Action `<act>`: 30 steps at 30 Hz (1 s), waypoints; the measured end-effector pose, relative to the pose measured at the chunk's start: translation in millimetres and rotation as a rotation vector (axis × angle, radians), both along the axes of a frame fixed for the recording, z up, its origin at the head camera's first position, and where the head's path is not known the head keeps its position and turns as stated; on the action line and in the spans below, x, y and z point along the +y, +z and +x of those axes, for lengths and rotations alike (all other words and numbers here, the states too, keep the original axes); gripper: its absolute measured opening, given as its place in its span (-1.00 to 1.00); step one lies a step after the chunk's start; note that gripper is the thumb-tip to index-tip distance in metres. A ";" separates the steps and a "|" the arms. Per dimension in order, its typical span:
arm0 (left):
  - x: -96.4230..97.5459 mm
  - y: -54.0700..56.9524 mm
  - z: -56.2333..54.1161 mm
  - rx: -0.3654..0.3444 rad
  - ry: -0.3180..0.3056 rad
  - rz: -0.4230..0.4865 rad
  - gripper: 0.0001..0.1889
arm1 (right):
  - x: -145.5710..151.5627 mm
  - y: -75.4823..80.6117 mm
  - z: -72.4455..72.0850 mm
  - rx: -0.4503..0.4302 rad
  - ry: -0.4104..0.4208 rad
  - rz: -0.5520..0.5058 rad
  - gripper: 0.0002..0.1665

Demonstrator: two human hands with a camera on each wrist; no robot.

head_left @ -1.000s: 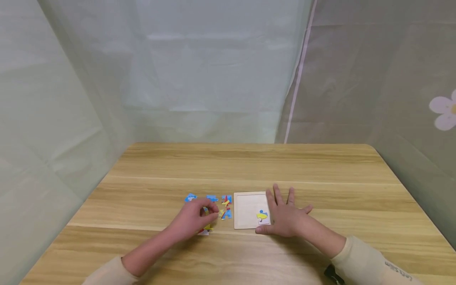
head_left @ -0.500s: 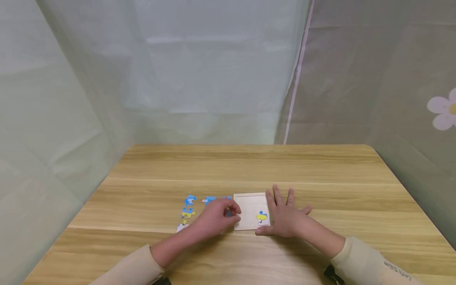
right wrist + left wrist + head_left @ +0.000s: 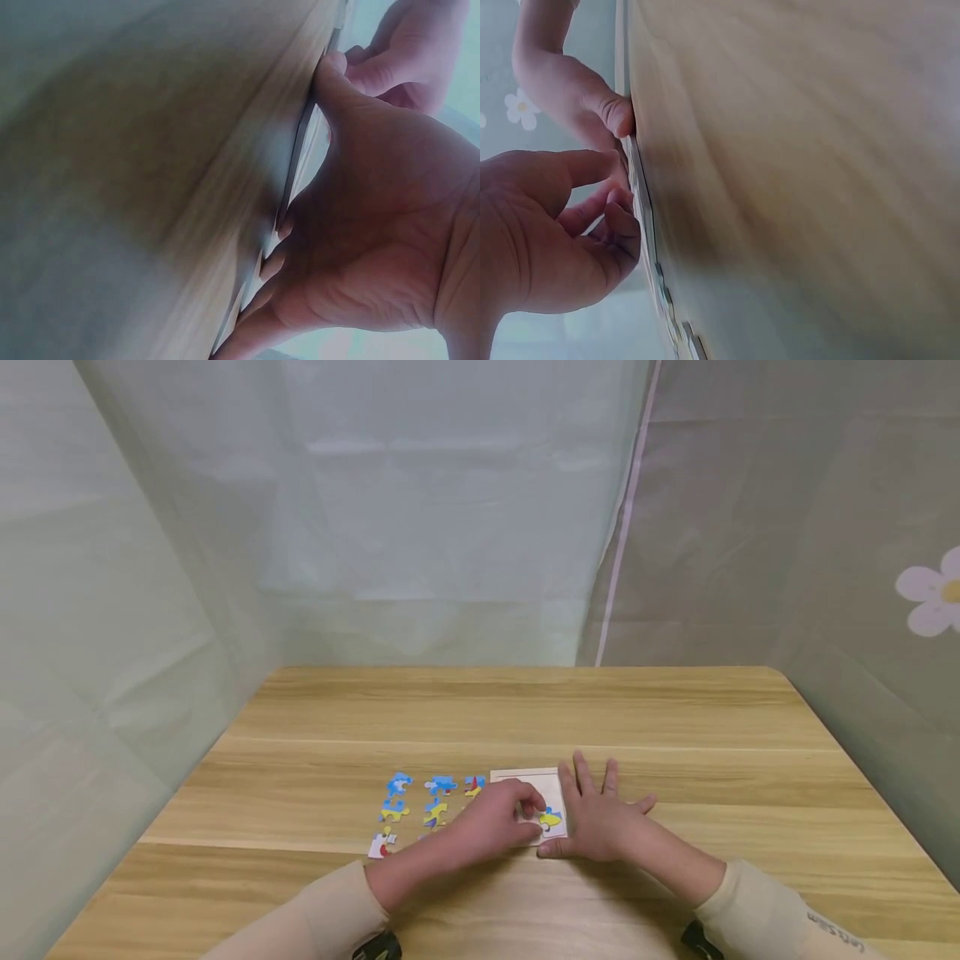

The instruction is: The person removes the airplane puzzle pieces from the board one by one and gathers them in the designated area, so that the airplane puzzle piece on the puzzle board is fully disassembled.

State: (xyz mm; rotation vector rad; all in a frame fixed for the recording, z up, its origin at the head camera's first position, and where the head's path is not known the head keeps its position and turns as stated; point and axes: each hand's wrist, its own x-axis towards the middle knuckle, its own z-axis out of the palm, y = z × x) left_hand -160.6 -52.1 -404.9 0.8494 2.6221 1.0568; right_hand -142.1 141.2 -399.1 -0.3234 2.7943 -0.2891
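A shallow square wooden puzzle tray [image 3: 521, 772] lies on the table, with one blue, yellow and white jigsaw piece [image 3: 551, 821] in its lower right corner. My left hand [image 3: 491, 822] reaches over the tray from the left, its thumb and forefinger bent and apart, fingertips right at that piece's left edge. I cannot tell whether it grips anything. My right hand [image 3: 603, 818] lies spread along the tray's right side, thumb at the bottom edge. In the right wrist view, the right thumb [image 3: 335, 79] rests on the tray's rim.
Several loose jigsaw pieces lie left of the tray, among them a blue one [image 3: 399, 783], a blue and yellow one [image 3: 393, 810] and a white and red one [image 3: 382, 843]. My left forearm covers part of this group. Pale fabric [image 3: 450, 527] hangs behind the wooden table [image 3: 675, 710].
My left hand has moved right, from over the loose pieces to the piece in the tray. My right hand stays beside the tray.
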 end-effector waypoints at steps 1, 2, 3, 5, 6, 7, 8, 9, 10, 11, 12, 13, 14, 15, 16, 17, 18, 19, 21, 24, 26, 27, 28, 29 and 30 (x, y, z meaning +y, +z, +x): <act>1.8 -0.2 0.2 0.011 -0.002 -0.019 -0.80 | 0.1 -0.2 0.1 0.003 0.000 0.003 0.52; 3.5 -0.2 0.3 0.026 -0.003 -0.040 -0.78 | 0.2 -0.5 0.0 0.006 0.001 0.005 0.52; 5.0 0.0 0.6 0.041 -0.006 -0.059 -0.76 | 0.3 -0.7 -0.1 0.010 0.001 0.007 0.52; 7.9 0.4 1.0 0.062 -0.001 -0.100 -0.72 | 0.7 -1.4 -0.4 0.013 0.003 0.011 0.52; 9.3 1.0 1.3 0.067 0.002 -0.115 -0.71 | 0.9 -1.6 -0.6 0.012 0.003 0.013 0.52; 10.7 1.5 1.6 0.070 0.004 -0.125 -0.70 | 1.1 -1.7 -0.7 0.012 0.004 0.016 0.52; 12.0 2.3 2.0 0.069 0.005 -0.130 -0.70 | 1.3 -1.9 -0.9 0.010 0.004 0.017 0.52; 13.2 3.2 2.3 0.064 0.006 -0.130 -0.70 | 1.4 -1.9 -1.1 0.009 0.003 0.018 0.53; 14.1 3.8 2.5 0.059 0.009 -0.133 -0.70 | 1.4 -2.0 -1.2 0.008 0.003 0.020 0.53; 14.9 4.5 2.8 0.055 0.012 -0.132 -0.71 | 1.3 -2.0 -1.4 0.006 0.003 0.021 0.53; 15.5 5.0 3.0 0.046 0.016 -0.130 -0.72 | 1.0 -2.0 -1.5 0.005 0.002 0.020 0.53; 15.9 5.3 3.2 0.041 0.019 -0.129 -0.73 | 0.8 -2.1 -1.5 0.003 0.001 0.021 0.54; 16.2 5.4 3.4 0.036 0.022 -0.126 -0.73 | 0.4 -2.1 -1.5 0.002 0.001 0.021 0.54; 16.3 5.2 3.7 0.029 0.028 -0.123 -0.73 | 0.2 -2.1 -1.4 0.001 0.000 0.023 0.54; 16.4 5.0 4.0 0.022 0.036 -0.120 -0.74 | -0.1 -2.0 -1.3 0.000 0.001 0.024 0.54; 16.5 4.9 4.3 0.013 0.045 -0.117 -0.75 | -0.2 -1.9 -1.1 -0.003 0.001 0.025 0.54; 16.5 4.8 4.6 0.006 0.052 -0.108 -0.75 | -0.4 -1.9 -0.9 -0.004 0.002 0.026 0.53; 16.5 4.5 4.8 0.002 0.059 -0.097 -0.76 | -0.5 -1.9 -0.8 -0.005 0.004 0.027 0.53; 16.5 4.6 4.6 -0.010 0.073 -0.063 -0.78 | -0.7 -1.5 -0.6 -0.007 0.005 0.025 0.53; 17.0 5.4 3.3 -0.008 0.077 -0.020 -0.81 | -0.7 -0.9 -1.0 -0.004 0.003 0.021 0.53; 17.5 5.7 1.8 -0.005 0.082 -0.004 -0.83 | -0.5 -0.5 -1.2 -0.001 0.000 0.020 0.52; 17.8 5.6 1.4 -0.002 0.083 -0.003 -0.84 | -0.4 -0.4 -1.3 0.000 -0.002 0.021 0.52; 17.8 5.3 0.8 0.001 0.084 0.000 -0.84 | -0.4 -0.5 -1.4 0.002 -0.002 0.023 0.52; 17.9 5.1 0.3 0.000 0.086 0.004 -0.85 | -0.4 -0.4 -1.4 0.001 -0.003 0.024 0.52; 17.9 4.7 -0.1 -0.004 0.089 0.009 -0.84 | -0.3 -0.4 -1.4 0.000 -0.004 0.024 0.52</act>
